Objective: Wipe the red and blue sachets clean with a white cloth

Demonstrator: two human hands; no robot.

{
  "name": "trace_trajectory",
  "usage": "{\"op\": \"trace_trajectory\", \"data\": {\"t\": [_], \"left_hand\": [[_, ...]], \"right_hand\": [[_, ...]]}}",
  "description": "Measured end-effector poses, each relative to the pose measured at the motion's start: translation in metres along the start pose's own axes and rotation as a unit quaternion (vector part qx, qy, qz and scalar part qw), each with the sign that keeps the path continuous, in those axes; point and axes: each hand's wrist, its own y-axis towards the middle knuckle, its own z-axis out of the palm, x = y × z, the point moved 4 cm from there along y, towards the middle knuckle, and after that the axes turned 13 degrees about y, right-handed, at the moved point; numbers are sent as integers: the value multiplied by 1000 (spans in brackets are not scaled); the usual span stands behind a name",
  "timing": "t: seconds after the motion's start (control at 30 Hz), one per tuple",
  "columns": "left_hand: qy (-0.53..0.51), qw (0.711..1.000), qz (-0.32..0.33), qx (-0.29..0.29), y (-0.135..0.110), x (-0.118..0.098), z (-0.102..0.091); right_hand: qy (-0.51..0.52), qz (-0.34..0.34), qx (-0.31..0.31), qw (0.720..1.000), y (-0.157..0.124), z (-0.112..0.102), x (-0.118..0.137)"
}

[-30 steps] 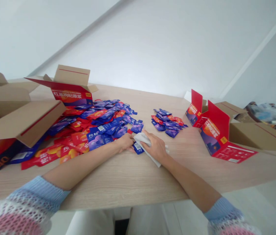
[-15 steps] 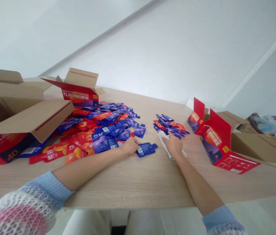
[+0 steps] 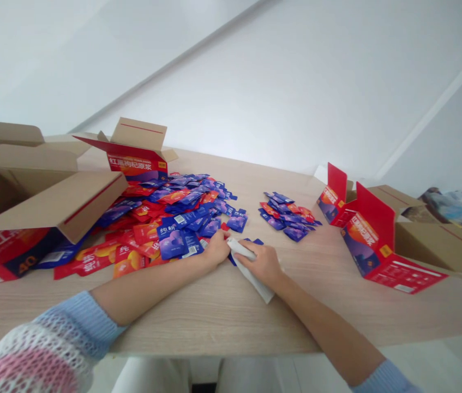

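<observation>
My right hand [image 3: 264,264] presses a white cloth [image 3: 255,278] down on a blue sachet [image 3: 252,242] on the wooden table [image 3: 222,311]; only the sachet's far edge shows. My left hand [image 3: 215,249] rests next to it with fingers curled on the sachet's left end, at the edge of a big heap of blue and red sachets [image 3: 161,218]. A smaller pile of sachets [image 3: 286,214] lies further right.
Open cardboard cartons with red printed sides stand at the left [image 3: 30,213] and back left [image 3: 135,153]. Two red open boxes [image 3: 372,240] and a brown carton [image 3: 439,243] are at the right. A white wall rises behind the table.
My right hand came back from the small pile with the cloth and now covers the blue sachet by my left hand. The left hand stayed in place.
</observation>
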Motion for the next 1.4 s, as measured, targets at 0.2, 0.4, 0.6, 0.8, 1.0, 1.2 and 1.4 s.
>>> {"op": "trace_trajectory", "data": {"t": [0.2, 0.4, 0.6, 0.8, 1.0, 1.2, 1.4], "left_hand": [[-15, 997, -66, 34, -2, -6, 3], [-80, 985, -127, 88, -11, -21, 2], [-144, 975, -118, 118, -11, -26, 4], [-170, 972, -73, 148, -5, -23, 7], [-165, 974, -93, 125, -3, -22, 3], [-163, 975, -77, 129, -9, -28, 6], [-176, 981, -41, 73, -12, -19, -1]], "right_hand": [[-81, 58, 31, 995, 14, -12, -29], [-193, 146, -17, 970, 17, -40, -55], [-138, 110, -54, 983, 9, -50, -37], [3, -63, 49, 997, 1, -18, -2], [-3, 7, 103, 995, 8, -6, -13], [-61, 65, 30, 996, 14, -19, -22], [-55, 99, 10, 994, 17, -22, -35]]}}
